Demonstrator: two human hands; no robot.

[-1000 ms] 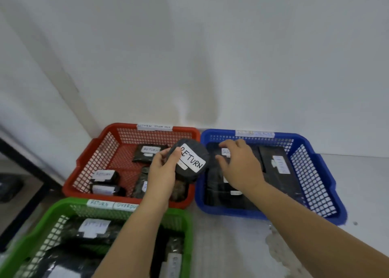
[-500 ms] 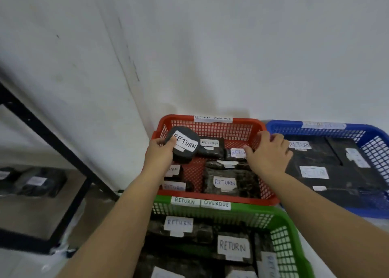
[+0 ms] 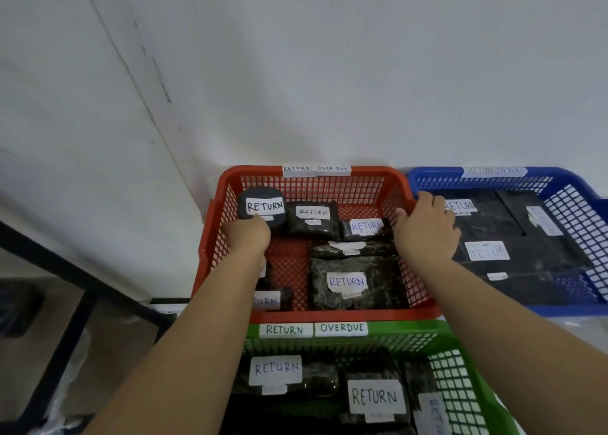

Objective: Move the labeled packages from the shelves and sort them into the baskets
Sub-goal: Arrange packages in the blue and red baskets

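Three mesh plastic baskets sit against a white wall (image 3: 329,56): a green plastic basket (image 3: 457,378) under both forearms, a red plastic basket (image 3: 312,184) into which the hands reach, and a blue plastic basket (image 3: 572,204) just right of the right hand. Black wrapped packages with white "RETURN" labels lie in all three. The right hand (image 3: 426,227) curls its fingers over the rim shared by the red and blue baskets, gripping it. The left hand (image 3: 246,235), inside the red basket's far left corner, touches a round black package labelled "RETURN" (image 3: 263,205) just beyond its fingertips; whether the fingers grip it or merely rest on it cannot be told. A dark metal shelf frame (image 3: 69,270) stands left of the left forearm.
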